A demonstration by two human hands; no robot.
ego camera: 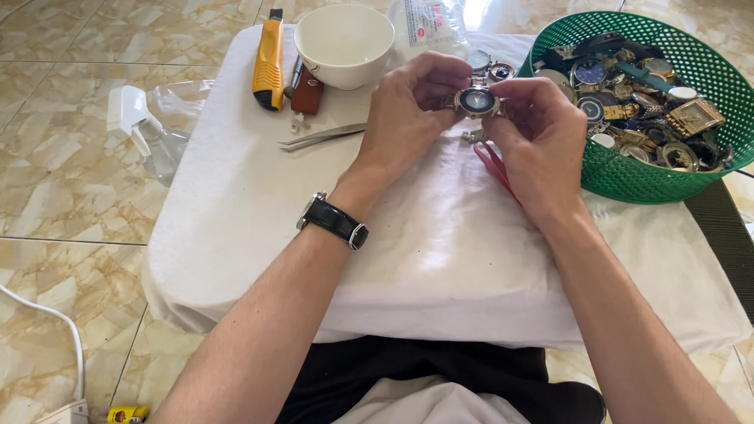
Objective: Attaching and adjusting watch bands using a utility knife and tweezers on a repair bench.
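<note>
My left hand (408, 110) and my right hand (542, 137) meet above a low white-covered table (259, 235) and together pinch a round wristwatch (477, 100) with a dark blue dial and a gold-toned case. The watch is held face up between the fingertips of both hands. A black strap watch sits on my left wrist (334, 220). Under my right hand a red-handled tool (493, 169) lies on the cloth, partly hidden.
A green mesh basket (628, 177) full of several watches stands at the right. A white bowl (344, 43), a yellow utility knife (269, 63), a brown strap piece (308, 93), metal tweezers (318, 137) and a clear plastic bag (428, 23) lie on the cloth. A spray bottle (141, 129) lies on the floor.
</note>
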